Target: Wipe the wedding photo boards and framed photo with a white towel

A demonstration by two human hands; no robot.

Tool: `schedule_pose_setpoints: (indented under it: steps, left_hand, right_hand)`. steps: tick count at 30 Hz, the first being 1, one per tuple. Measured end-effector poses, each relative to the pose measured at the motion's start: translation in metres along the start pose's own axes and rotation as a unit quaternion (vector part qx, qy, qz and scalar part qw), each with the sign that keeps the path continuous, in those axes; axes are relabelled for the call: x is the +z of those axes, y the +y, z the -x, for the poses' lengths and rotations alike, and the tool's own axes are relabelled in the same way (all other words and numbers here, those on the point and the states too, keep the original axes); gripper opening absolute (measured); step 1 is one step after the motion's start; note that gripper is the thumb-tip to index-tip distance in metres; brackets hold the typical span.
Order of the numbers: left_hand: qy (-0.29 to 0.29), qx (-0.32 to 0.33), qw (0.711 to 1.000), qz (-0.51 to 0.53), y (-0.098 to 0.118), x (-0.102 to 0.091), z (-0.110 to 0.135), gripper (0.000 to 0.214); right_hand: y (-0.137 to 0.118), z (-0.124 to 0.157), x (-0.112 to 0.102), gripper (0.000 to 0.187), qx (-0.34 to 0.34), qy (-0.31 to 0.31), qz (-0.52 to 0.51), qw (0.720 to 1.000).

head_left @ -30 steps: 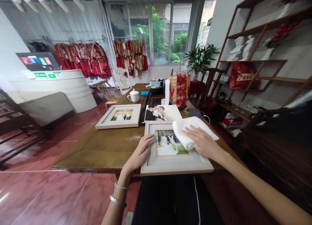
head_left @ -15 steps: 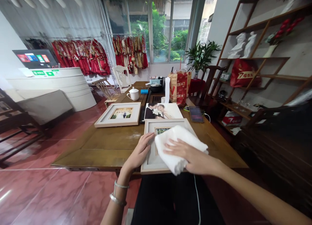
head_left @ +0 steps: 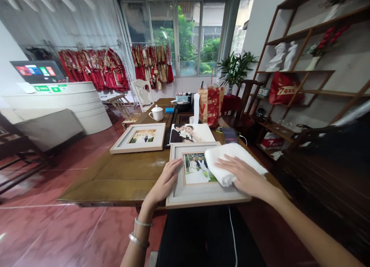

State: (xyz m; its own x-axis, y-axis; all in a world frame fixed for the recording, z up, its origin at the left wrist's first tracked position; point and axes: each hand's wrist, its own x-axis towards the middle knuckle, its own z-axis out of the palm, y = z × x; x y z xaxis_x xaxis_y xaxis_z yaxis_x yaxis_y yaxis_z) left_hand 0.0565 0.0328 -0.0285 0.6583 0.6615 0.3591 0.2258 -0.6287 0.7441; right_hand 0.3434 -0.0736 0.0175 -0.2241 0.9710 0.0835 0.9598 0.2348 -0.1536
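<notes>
A light wooden picture frame (head_left: 176,193) lies face up at the table's near edge. Inside its pale mount is a couple's photo (head_left: 198,167). My left hand (head_left: 166,180) rests on the frame's left side, fingers stretched out and holding nothing. On the right part of the frame, a folded white cloth (head_left: 239,155) covers the photo's right edge and overhangs the frame's right side. My right hand (head_left: 243,174) presses flat on top of this cloth, its fingers spread and its thumb hidden.
Another framed photo (head_left: 138,137) lies at the left, with a large wedding print (head_left: 192,134) beside it. Behind stand a lidded white cup (head_left: 156,113) and a red-and-brown paper bag (head_left: 211,107). A phone (head_left: 230,135) with a charging cable lies at the right.
My right hand and the white cloth have slid right and slightly away from me, uncovering most of the couple's photo. My left hand stays on the frame's left side.
</notes>
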Motion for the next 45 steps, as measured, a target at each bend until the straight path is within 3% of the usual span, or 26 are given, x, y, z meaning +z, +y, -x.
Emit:
schedule_pose_setpoints:
  steps: [4, 9, 15, 19, 23, 26, 29, 34, 37, 40, 45]
  left_hand:
    - [-0.002, 0.001, 1.0, -0.001, 0.001, -0.001, 0.0, 0.042]
    - [-0.007, 0.007, 1.0, -0.002, 0.001, -0.001, -0.001, 0.041]
    - [0.006, 0.012, 1.0, -0.004, -0.004, 0.0, -0.002, 0.038]
    - [0.0, 0.006, 1.0, 0.001, -0.004, 0.0, -0.002, 0.037]
    - [0.01, -0.012, 1.0, 0.003, -0.003, 0.002, -0.001, 0.037]
    - [0.03, -0.017, 0.999, 0.005, -0.003, 0.003, -0.001, 0.038]
    - [0.037, -0.01, 0.999, 0.009, -0.006, 0.004, 0.0, 0.039]
    - [0.032, -0.008, 0.999, -0.004, -0.007, 0.004, -0.001, 0.04]
    - [0.022, -0.011, 1.0, -0.009, -0.005, 0.003, -0.001, 0.041]
    - [0.014, -0.011, 1.0, -0.005, -0.004, 0.001, 0.0, 0.042]
    - [0.001, -0.005, 1.0, 0.0, -0.004, 0.0, 0.0, 0.043]
  right_hand:
    - [0.007, -0.059, 0.0, 0.079, -0.014, 0.04, 0.0, 0.999]
    - [-0.014, -0.117, -0.003, 0.077, -0.136, 0.052, -0.005, 0.989]
    - [-0.038, -0.157, 0.007, 0.078, -0.24, 0.0, -0.028, 0.97]
    - [-0.035, -0.141, 0.008, 0.074, -0.232, -0.021, -0.024, 0.972]
    - [-0.041, -0.096, 0.009, 0.07, -0.18, -0.034, -0.023, 0.983]
    - [-0.059, -0.057, 0.01, 0.077, -0.177, -0.035, -0.069, 0.981]
    - [-0.077, -0.021, 0.005, 0.09, -0.216, -0.065, -0.138, 0.965]
    - [-0.084, 0.019, -0.029, 0.091, -0.29, -0.181, -0.213, 0.915]
    - [-0.073, 0.029, -0.046, 0.084, -0.25, -0.216, -0.212, 0.92]
    - [-0.051, 0.026, -0.05, 0.076, -0.185, -0.217, -0.2, 0.937]
    - [-0.003, -0.011, -0.031, 0.069, -0.026, -0.116, -0.06, 0.991]
